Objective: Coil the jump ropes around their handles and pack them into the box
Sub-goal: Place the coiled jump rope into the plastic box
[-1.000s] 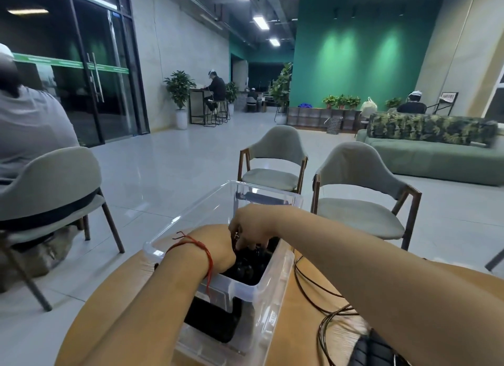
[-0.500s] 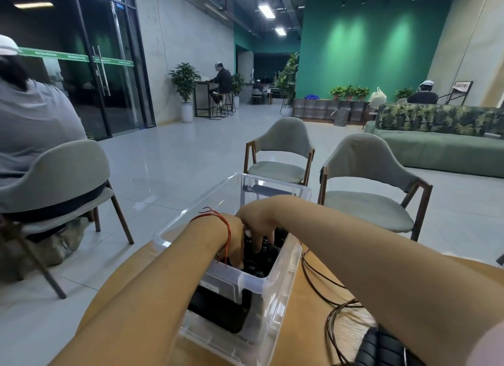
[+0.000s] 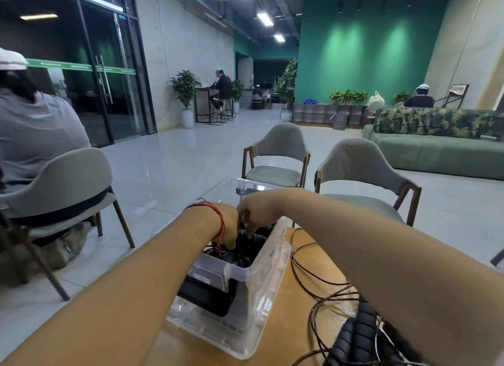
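Both left hand point(image 3: 227, 223) and right hand point(image 3: 255, 208) curl fingers onto coiled jump ropes point(image 3: 245, 252) in the box point(image 3: 261, 281); loose rope point(image 3: 338, 284) at four o'clock.

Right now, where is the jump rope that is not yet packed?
The unpacked jump rope lies at the lower right of the head view, on the wooden table just right of the clear box, its black handles toward the bottom edge.

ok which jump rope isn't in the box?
The one with black ribbed handles on the table, lower right, thin cord sprawled loose. The others are dark bundles inside the clear box, under the left hand and right hand.
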The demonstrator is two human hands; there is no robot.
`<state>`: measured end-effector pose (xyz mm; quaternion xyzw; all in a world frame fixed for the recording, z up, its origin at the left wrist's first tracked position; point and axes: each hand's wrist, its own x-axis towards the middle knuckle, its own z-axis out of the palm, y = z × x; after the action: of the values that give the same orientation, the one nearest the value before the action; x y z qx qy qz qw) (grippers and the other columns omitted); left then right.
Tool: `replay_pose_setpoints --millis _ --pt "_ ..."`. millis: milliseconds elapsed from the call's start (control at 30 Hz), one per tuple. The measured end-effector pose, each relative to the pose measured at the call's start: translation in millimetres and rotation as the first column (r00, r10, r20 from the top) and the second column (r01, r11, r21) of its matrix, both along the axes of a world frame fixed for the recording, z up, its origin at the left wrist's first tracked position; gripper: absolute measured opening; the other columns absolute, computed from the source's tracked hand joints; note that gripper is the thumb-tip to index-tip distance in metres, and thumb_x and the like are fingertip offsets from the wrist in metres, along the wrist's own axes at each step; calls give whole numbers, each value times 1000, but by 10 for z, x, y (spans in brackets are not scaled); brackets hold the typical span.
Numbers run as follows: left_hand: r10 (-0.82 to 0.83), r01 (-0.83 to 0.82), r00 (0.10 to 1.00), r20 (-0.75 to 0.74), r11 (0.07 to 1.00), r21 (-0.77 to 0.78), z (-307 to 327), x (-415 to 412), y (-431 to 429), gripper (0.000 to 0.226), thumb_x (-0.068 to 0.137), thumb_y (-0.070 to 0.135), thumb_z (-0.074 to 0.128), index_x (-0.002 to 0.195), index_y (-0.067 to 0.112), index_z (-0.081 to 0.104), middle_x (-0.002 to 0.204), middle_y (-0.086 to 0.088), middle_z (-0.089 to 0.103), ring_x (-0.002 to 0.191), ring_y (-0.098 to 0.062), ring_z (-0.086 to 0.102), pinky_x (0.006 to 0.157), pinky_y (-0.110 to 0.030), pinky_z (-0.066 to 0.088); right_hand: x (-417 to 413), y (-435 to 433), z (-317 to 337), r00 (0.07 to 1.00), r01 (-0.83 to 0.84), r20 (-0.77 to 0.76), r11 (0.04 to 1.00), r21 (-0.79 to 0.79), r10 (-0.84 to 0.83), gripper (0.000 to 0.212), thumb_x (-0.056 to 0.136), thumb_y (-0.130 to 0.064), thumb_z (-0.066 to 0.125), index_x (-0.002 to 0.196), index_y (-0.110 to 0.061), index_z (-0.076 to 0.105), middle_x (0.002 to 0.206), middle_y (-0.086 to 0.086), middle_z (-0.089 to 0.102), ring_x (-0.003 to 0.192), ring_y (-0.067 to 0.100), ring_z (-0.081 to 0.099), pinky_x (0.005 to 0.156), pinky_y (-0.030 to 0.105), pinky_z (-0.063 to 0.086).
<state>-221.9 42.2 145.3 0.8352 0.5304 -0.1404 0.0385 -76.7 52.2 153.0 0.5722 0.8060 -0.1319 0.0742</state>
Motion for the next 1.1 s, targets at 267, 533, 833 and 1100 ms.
replay_pose_setpoints --millis 267,533,833,1100 --pt "-73 49 990 118 981 190 146 373 -159 22 99 35 65 115 20 68 105 -1 66 98 -22 64 92 -36 56 414 -469 304 997 77 12 988 136 -80 48 100 -35 73 146 -29 62 143 -6 65 127 18 59 112 37 46" --pt "-242 160 948 206 923 351 220 1139 -680 26 103 28 61 126 19 70 108 -2 69 97 -22 64 91 -37 57 1179 -1269 531 971 233 12 954 191 -239 47 100 -35 73 145 -29 63 141 -7 65 126 18 59 112 38 45" --pt "-399 298 886 234 879 371 195 1660 -1443 26 103 39 62 119 22 74 110 1 73 99 -19 66 78 -31 45 1798 -2361 648 928 330 92 913 238 -360 47 100 -38 73 145 -29 63 140 -6 66 118 16 58 110 36 44" --pt "-373 306 878 301 919 247 -340 1772 -1896 20 99 35 67 112 22 76 106 1 72 97 -19 68 88 -35 59 2022 -3026 368 896 379 161 902 206 -414 45 98 -40 74 141 -27 66 136 -4 68 101 16 59 92 30 48"
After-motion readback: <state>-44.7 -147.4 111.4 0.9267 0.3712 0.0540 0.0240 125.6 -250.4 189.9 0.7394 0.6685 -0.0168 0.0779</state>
